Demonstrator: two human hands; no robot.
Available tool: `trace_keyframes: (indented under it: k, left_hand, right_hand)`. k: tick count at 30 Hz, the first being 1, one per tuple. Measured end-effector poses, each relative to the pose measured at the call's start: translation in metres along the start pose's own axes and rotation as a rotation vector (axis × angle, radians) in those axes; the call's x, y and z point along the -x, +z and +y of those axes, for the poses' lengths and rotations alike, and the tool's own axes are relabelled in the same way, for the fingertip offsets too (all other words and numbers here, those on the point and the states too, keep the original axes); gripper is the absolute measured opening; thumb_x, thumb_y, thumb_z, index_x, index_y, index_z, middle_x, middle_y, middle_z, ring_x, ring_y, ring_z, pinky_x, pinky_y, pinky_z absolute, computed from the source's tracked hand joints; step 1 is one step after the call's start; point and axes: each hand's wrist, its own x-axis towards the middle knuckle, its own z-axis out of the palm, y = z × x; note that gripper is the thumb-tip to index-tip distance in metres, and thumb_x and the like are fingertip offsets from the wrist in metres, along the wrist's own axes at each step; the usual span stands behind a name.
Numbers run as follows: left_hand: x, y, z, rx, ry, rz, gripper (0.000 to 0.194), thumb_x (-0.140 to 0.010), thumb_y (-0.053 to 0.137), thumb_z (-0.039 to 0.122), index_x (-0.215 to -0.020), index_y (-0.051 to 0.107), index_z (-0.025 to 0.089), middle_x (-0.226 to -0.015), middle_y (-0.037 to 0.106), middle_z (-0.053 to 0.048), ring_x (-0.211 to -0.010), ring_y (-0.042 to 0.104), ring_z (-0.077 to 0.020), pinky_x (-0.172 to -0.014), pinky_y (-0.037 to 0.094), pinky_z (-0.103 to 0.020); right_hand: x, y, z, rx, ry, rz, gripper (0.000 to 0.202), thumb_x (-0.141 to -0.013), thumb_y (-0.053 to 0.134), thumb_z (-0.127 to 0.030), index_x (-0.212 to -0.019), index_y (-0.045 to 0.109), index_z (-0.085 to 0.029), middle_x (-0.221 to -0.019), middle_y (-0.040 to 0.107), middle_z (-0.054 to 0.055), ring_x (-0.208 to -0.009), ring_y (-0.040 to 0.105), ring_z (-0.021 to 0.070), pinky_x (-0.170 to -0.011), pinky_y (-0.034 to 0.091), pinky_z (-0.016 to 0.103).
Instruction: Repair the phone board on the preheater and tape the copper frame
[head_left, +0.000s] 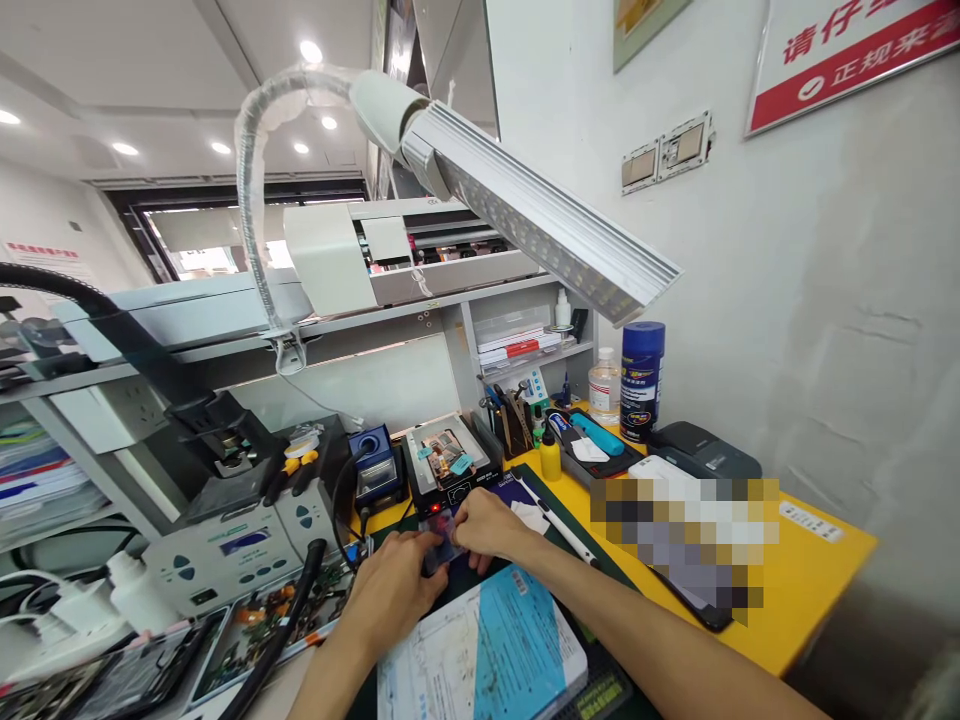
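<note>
My left hand [397, 580] and my right hand [487, 525] meet over the green mat, just in front of a heating plate. Between them is a small see-through plastic container [441, 538]. The fingers of my left hand are bent and closed along its near left side. From the right, my right hand grips it with curled fingers; its fingertips are partly hidden. What lies inside the container is too small to make out. On the heating plate [415, 483] rests an opened device part [442, 450] with copper areas and light-blue pieces. A worn white and blue box [487, 640] lies below my wrists.
A soldering station [375, 470] and a grey rework station [247, 550] stand left, near a tray of small parts [277, 620]. Right are a white pen-like tool [562, 530], a yellow bottle [550, 458] and a blue spray can [642, 380]. A lamp [540, 210] hangs above.
</note>
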Motion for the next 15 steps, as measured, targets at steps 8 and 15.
trace_keyframes:
  k: [8,15]
  left_hand:
    - [-0.004,0.007,-0.005,0.003,0.017,-0.001,0.038,-0.087,0.047,0.039,-0.117,0.067,0.028,-0.117,0.071,-0.005,-0.114,0.061,-0.0265,-0.092,0.046,-0.038]
    - [-0.007,0.008,-0.006,0.011,0.003,-0.028,0.039,-0.088,0.045,0.039,-0.119,0.066,0.027,-0.118,0.071,-0.005,-0.117,0.060,-0.0261,-0.091,0.047,-0.036]
  right_hand:
    - [0.015,-0.001,-0.011,0.149,-0.038,0.080,0.019,-0.064,0.055,-0.009,-0.071,0.072,-0.009,-0.066,0.074,0.015,-0.056,0.072,0.0233,-0.034,0.045,0.016]
    - [0.019,-0.002,-0.013,0.240,-0.033,0.111,0.018,-0.061,0.056,-0.009,-0.068,0.072,-0.009,-0.067,0.074,0.016,-0.059,0.073,0.0247,-0.037,0.046,0.018]
